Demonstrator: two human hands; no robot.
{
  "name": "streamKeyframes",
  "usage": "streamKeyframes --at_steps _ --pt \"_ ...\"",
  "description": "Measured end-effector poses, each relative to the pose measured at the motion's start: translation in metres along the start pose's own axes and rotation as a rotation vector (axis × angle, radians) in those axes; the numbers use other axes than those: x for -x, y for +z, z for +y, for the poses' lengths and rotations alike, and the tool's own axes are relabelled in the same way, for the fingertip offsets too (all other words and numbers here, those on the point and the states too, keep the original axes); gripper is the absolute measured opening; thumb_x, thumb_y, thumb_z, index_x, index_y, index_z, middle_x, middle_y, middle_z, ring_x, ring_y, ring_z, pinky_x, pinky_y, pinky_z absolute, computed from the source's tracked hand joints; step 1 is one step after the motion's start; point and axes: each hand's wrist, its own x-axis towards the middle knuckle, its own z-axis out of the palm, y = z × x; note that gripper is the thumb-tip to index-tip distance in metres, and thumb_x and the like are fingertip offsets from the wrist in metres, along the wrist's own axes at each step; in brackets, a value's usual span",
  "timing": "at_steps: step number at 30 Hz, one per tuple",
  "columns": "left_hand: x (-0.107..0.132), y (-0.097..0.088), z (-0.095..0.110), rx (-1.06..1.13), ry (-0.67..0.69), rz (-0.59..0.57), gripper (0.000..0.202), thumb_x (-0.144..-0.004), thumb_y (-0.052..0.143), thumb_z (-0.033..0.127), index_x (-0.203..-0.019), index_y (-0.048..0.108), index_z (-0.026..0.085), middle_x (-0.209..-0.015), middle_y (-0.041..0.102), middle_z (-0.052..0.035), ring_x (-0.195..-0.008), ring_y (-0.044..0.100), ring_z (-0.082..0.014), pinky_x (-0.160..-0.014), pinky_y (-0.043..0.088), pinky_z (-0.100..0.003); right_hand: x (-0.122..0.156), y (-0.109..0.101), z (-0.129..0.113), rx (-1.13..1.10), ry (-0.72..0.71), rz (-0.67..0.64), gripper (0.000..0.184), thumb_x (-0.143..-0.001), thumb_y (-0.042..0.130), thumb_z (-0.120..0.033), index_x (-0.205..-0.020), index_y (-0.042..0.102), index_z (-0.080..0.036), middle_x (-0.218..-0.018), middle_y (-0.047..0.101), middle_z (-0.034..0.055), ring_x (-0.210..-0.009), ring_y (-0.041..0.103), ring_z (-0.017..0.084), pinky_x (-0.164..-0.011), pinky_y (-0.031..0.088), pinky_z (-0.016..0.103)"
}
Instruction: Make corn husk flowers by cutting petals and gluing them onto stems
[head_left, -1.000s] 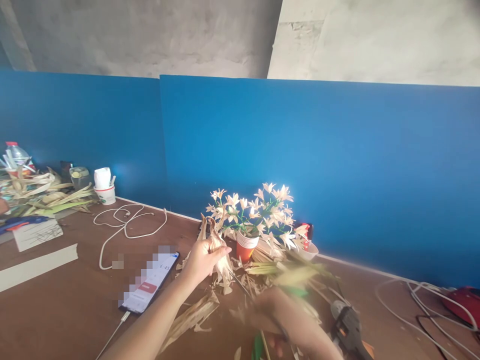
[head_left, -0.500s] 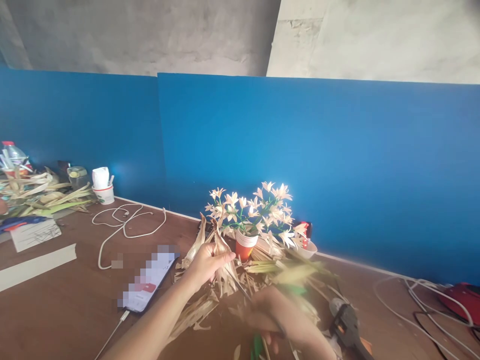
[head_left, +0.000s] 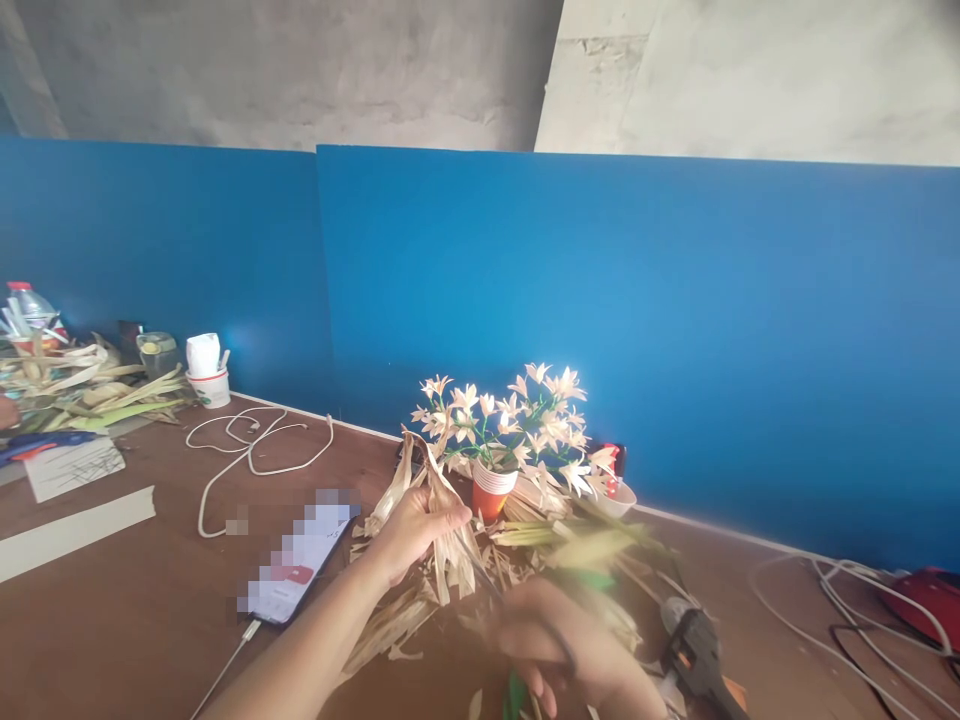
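Note:
My left hand (head_left: 420,530) is closed on a dry corn husk (head_left: 452,560), thumb pressed over it, with the husk's lower end fanning down below the fingers. At the right, my right hand (head_left: 551,635), smeared by motion, grips a pair of scissors (head_left: 568,648); a dark handle loop shows, and the blurred blades point toward the husk's lower end. Just behind my hands stands a stack of red and white paper cups (head_left: 493,492) holding pale husk flowers (head_left: 551,425) on green stems. Loose husk scraps (head_left: 390,630) lie under and around my hands.
A phone (head_left: 304,565) on a cable lies to the left. A glue gun (head_left: 697,655) lies right of my right hand. White cables (head_left: 877,610) run at far right. More husks (head_left: 82,385), a paper cup (head_left: 208,385) and part of another person's hand (head_left: 7,411) are at far left.
The scissors and my right hand have shifted slightly, still blurred by the husk's lower end. My left hand keeps its hold on the husk in nearly the same place.

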Motion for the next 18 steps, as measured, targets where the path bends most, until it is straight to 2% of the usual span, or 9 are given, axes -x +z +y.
streamKeyframes --at_steps 3,7,12,18 --pt "0.002 0.002 0.005 0.034 0.002 -0.024 0.054 -0.061 0.072 0.062 -0.053 0.040 0.020 -0.045 0.029 0.0104 -0.039 0.020 -0.0037 -0.040 0.013 -0.021 -0.001 -0.001 0.002 0.036 -0.008 0.018 0.045 -0.061 0.072 -0.055 -0.068 0.063 -0.012 -0.041 0.050 -0.0059 -0.032 0.042 0.004 -0.031 0.021 0.015" --pt "0.004 0.002 0.007 0.100 -0.027 -0.048 0.049 -0.061 0.075 0.057 -0.056 0.044 0.019 -0.047 0.031 0.0100 -0.041 0.020 -0.0037 -0.040 0.012 -0.021 -0.002 -0.002 0.002 0.087 0.011 0.011 0.043 -0.064 0.070 -0.055 -0.069 0.062 -0.013 -0.042 0.050 -0.0063 -0.033 0.042 0.005 -0.032 0.026 0.015" --pt "0.004 0.000 0.004 0.160 -0.088 -0.065 0.048 -0.061 0.078 0.053 -0.057 0.044 0.019 -0.048 0.028 0.0111 -0.042 0.015 -0.0035 -0.041 0.009 -0.022 0.000 0.002 -0.010 0.145 0.008 0.011 0.041 -0.060 0.068 -0.054 -0.067 0.061 -0.015 -0.042 0.047 -0.0066 -0.033 0.038 0.005 -0.033 0.025 0.018" --pt "0.004 0.001 0.005 0.126 -0.064 -0.024 0.045 -0.058 0.078 0.054 -0.060 0.053 0.017 -0.049 0.035 0.0091 -0.042 0.022 -0.0040 -0.041 0.015 -0.020 0.002 0.005 -0.016 0.180 0.046 0.039 0.034 -0.060 0.068 -0.049 -0.067 0.060 -0.017 -0.039 0.042 -0.0091 -0.032 0.033 0.004 -0.035 0.024 0.019"
